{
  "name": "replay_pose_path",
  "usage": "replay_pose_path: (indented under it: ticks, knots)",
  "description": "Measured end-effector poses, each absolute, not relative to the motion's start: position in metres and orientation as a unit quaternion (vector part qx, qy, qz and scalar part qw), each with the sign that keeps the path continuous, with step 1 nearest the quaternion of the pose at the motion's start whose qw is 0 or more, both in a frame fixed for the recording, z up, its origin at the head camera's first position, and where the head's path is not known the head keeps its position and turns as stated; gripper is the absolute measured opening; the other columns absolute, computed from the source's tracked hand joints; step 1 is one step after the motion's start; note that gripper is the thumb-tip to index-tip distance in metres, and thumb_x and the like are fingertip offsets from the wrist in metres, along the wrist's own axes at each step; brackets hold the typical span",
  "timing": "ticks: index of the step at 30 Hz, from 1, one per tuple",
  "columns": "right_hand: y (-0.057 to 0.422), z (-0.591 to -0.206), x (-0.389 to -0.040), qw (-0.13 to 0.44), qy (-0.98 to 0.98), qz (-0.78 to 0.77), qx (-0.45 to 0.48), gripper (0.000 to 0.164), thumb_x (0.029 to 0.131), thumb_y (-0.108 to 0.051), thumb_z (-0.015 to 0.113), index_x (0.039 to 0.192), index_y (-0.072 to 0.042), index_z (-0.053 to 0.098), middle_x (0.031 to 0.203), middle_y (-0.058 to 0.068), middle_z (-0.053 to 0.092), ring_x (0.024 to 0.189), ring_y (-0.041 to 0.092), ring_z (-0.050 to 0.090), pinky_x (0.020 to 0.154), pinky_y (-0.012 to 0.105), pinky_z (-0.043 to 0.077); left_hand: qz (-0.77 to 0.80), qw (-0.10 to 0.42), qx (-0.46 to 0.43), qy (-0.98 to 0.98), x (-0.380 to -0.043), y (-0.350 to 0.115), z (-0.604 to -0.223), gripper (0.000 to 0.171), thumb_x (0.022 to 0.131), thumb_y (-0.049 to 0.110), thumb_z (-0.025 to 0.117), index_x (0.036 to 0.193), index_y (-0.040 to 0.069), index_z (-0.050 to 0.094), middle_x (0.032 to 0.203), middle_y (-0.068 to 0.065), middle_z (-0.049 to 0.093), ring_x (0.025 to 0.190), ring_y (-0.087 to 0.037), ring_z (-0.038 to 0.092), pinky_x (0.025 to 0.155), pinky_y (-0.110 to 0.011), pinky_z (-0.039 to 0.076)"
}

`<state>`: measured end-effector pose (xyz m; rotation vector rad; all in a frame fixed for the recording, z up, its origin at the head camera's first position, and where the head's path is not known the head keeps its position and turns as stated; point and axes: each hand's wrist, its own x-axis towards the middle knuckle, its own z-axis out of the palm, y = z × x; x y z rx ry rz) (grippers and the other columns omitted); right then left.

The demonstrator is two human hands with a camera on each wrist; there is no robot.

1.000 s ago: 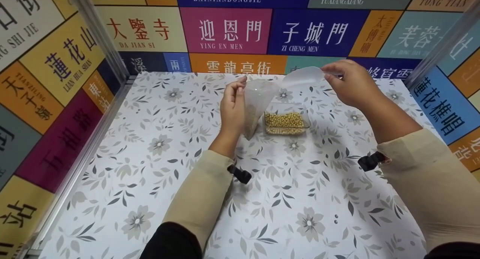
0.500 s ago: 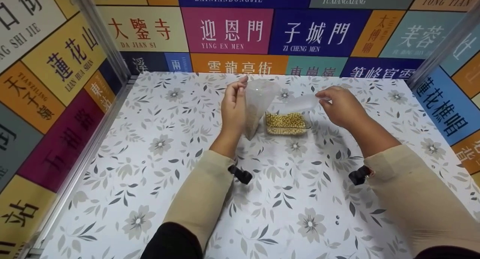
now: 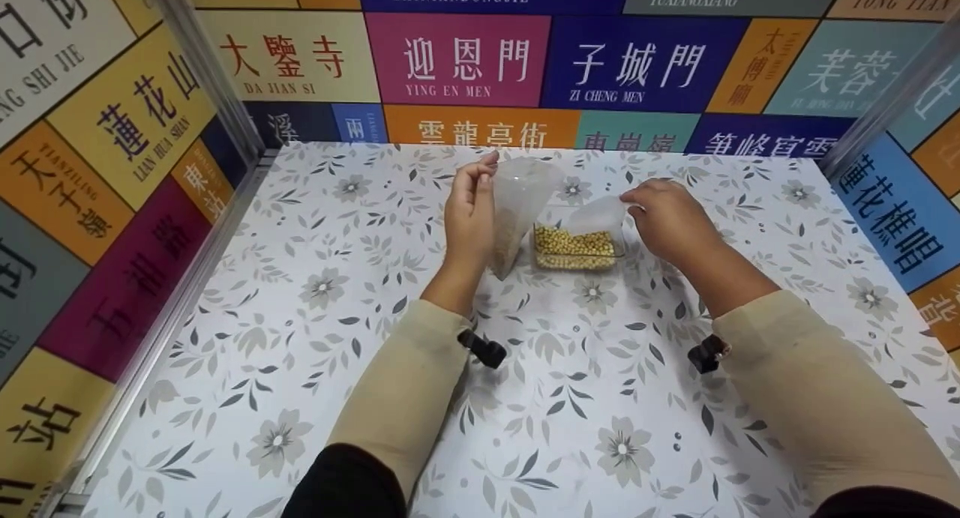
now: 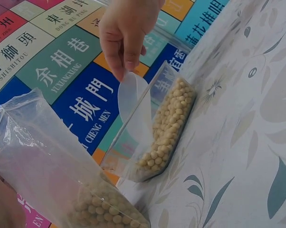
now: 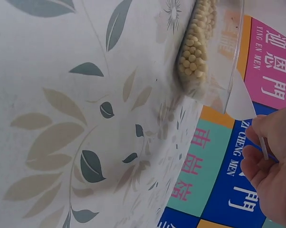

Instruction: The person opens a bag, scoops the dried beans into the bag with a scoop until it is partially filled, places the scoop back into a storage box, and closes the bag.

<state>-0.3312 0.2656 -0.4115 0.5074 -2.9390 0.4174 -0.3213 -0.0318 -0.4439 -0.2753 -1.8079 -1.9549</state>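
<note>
My left hand [image 3: 470,222] holds a clear plastic bag [image 3: 523,192] upright; yellowish soybeans [image 4: 107,209] lie in its bottom, as the left wrist view shows. Right beside the bag stands a clear rectangular container [image 3: 621,250] with soybeans [image 3: 574,242] in it. Between thumb and fingers, my right hand [image 3: 667,217] pinches a thin, translucent plastic scraper [image 3: 596,214] by its edge. The scraper's lower part [image 4: 137,121] dips inside the container, behind its near wall in the left wrist view. Whether its edge touches the beans I cannot tell.
A white tablecloth [image 3: 540,428] with grey flowers and leaves covers the table. Colourful printed panels [image 3: 450,61] rise behind it and on both sides, with metal posts [image 3: 225,91] at the corners. Both sleeves carry a black wrist clip [image 3: 484,348].
My right hand has come down and left, bringing the scraper from above the container into it. My left hand and the bag have stayed in place.
</note>
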Motion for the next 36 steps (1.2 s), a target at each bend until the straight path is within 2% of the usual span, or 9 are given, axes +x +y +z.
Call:
replay_pose_path:
  ticks: [10,15,25,36]
  knots:
    - [0.261,-0.415,-0.336,0.079,-0.969,0.136,0.192,0.03,0.104,-0.002,0.061,0.131,-0.003,0.073,0.126,0.02,0.072,0.124,0.046,0.062,0.112,0.06,0.051,-0.704,0.234,-0.104,-0.662,-0.32,-0.033,-0.444,0.02,0.115,0.015,0.045,0.119,0.002,0.058,0.151,-0.005,0.067,0.145,-0.016,0.059,0.125,-0.025,0.044]
    - [0.26,-0.416,-0.337,0.064,-0.968,0.126,0.208,0.029,0.105,-0.002,0.061,0.132,-0.003,0.073,0.123,0.02,0.071,0.121,0.045,0.063,0.11,0.059,0.053,-0.706,0.233,-0.106,-0.661,-0.32,-0.033,-0.445,0.018,0.115,0.015,0.044,0.118,0.004,0.058,0.151,-0.004,0.066,0.145,-0.013,0.059,0.124,-0.023,0.043]
    - [0.262,-0.418,-0.336,-0.056,-0.958,0.189,0.211,0.029,0.108,-0.008,0.06,0.133,-0.003,0.072,0.136,0.023,0.069,0.133,0.045,0.061,0.117,0.061,0.048,-0.698,0.234,-0.105,-0.669,-0.321,-0.034,-0.445,0.021,0.115,0.016,0.044,0.12,0.002,0.058,0.152,-0.004,0.066,0.146,-0.015,0.058,0.124,-0.023,0.043]
    - [0.257,-0.429,-0.336,-0.111,-0.956,0.21,0.172,0.034,0.11,-0.016,0.058,0.14,-0.003,0.068,0.145,0.026,0.064,0.139,0.048,0.056,0.118,0.064,0.045,-0.701,0.23,-0.098,-0.668,-0.32,-0.032,-0.444,0.019,0.115,0.016,0.044,0.119,0.005,0.058,0.152,-0.004,0.066,0.146,-0.015,0.058,0.124,-0.022,0.043]
